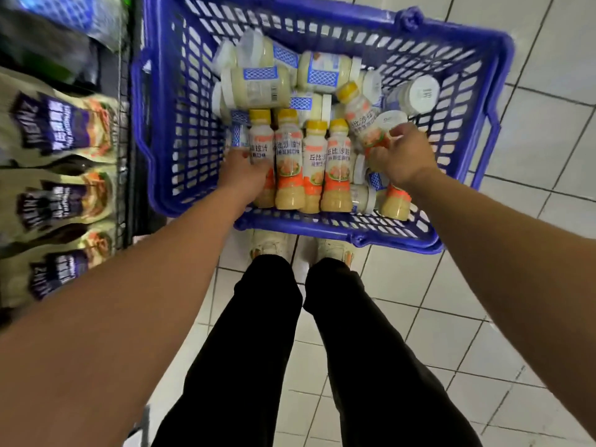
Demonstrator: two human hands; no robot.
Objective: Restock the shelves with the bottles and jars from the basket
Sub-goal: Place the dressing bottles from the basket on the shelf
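The left grip clasps the leftmost bottle, long axis near-to-far; the right grip clasps a tilted bottle — the shelf lies left, nearer the left grip.

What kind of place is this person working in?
Most likely a grocery shop aisle. A blue shopping basket on the tiled floor holds many identical dressing bottles and white-lidded jars, and a wire shelf at the left carries rows of matching sauce pouches.

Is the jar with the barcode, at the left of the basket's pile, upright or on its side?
On its side: the jar shows its full length, blue label and barcode to the camera.
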